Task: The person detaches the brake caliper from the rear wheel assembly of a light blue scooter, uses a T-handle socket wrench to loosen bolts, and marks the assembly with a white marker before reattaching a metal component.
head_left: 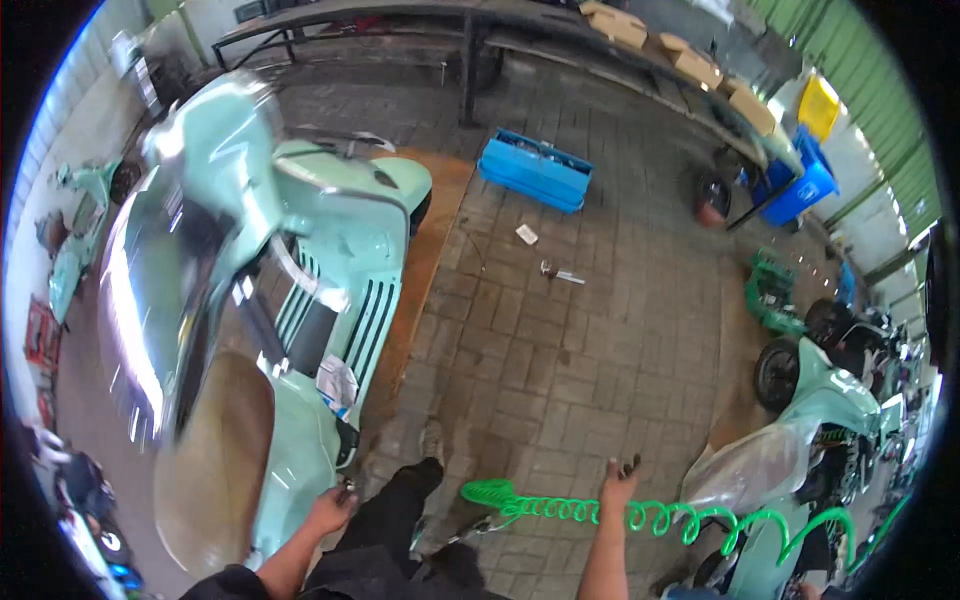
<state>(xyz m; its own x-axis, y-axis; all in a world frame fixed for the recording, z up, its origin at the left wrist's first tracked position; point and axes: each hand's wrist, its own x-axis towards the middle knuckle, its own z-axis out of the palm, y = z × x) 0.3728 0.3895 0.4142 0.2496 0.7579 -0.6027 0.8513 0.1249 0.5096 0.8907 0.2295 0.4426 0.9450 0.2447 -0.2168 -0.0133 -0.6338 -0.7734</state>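
Note:
A mint-green scooter (345, 225) with a brown seat (215, 460) stands at my left, its handlebar end smeared by motion. My left hand (332, 510) is beside its rear body, fingers curled round something small and dark that I cannot make out. My right hand (618, 488) is held out over the brick floor, thumb and darkened fingers apart, and no held thing shows in it. A coiled green air hose (570, 508) runs past my right wrist; whether they touch I cannot tell. Crumpled white paper (337, 385) lies on the scooter near its footboard.
A blue toolbox (537, 172) sits ahead on the floor, with a white piece (526, 234) and a metal part (562, 273) nearer. At right stands another mint scooter (825, 400) by a green crate (775, 292). A long bench (467, 60) spans the back, near a blue bin (800, 185).

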